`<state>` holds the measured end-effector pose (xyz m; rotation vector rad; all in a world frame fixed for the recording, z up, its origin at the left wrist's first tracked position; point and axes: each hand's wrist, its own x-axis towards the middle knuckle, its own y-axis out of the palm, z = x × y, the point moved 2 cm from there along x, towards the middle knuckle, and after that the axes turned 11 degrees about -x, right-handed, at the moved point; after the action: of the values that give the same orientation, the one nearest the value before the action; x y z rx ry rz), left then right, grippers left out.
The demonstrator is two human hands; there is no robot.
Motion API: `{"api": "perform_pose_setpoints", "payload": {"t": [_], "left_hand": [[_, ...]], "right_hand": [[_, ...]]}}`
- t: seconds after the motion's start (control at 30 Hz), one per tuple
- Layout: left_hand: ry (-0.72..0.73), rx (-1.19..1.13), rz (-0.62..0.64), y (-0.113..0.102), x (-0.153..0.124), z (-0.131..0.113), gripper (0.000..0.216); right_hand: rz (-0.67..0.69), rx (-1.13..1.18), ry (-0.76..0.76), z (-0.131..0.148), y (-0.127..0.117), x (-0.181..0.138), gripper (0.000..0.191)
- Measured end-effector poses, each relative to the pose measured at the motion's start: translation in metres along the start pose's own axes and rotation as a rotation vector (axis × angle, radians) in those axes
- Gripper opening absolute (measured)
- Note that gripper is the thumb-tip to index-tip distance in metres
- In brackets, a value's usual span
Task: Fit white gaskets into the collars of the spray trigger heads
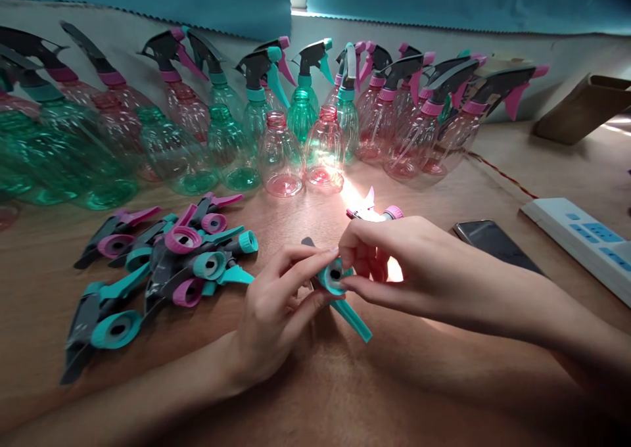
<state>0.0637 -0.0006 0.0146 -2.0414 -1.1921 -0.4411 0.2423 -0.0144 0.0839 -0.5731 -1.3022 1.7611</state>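
A trigger spray head with a teal collar [333, 277] and a teal trigger lies across the fingers of my left hand [276, 302], which is closed round it. Its open collar faces up and shows a dark hole in the middle. My right hand [384, 256] pinches at the collar's right edge, thumb below and curled fingers above. Whether something small sits between those fingertips is hidden. Just beyond my right hand, a spray head with a pink collar [393, 213] lies in bright light. To the left is a pile of grey spray heads [167, 263] with pink and teal collars.
Clear, green and pink bottles line the back, several capped with spray heads, others open like the pink bottle [280, 158]. On the right are a phone [495, 243], a white power strip [582, 236] with a twisted cord [507, 174], and a brown box [582, 108].
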Motion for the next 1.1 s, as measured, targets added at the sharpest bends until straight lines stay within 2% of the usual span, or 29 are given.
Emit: {"api": "perform_pose_setpoints", "payload": {"t": [0.3,0.43,0.67,0.87,1.0,1.1], "left_hand": [[0.068,0.036,0.086,0.004,-0.003,-0.003,0.031],[0.051,0.087,0.092,0.003,-0.003,-0.004,0.035],[0.104,0.127,0.074,0.004,-0.004,-0.005,0.034],[0.191,0.154,0.073,0.003,-0.003,-0.002,0.028],[0.17,0.15,0.088,0.003,-0.002,-0.001,0.027],[0.155,0.139,0.091,0.003,-0.003,0.0,0.03]], "right_hand": [[0.031,0.03,0.025,0.009,0.003,-0.009,0.014],[-0.023,0.045,0.05,0.015,0.007,-0.012,0.018],[-0.14,0.084,0.007,0.019,0.016,-0.015,0.022],[-0.216,-0.091,0.052,0.025,0.022,-0.016,0.023],[-0.249,-0.223,0.061,0.03,0.021,-0.015,0.021],[-0.258,-0.238,0.032,0.033,0.021,-0.013,0.018]]}}
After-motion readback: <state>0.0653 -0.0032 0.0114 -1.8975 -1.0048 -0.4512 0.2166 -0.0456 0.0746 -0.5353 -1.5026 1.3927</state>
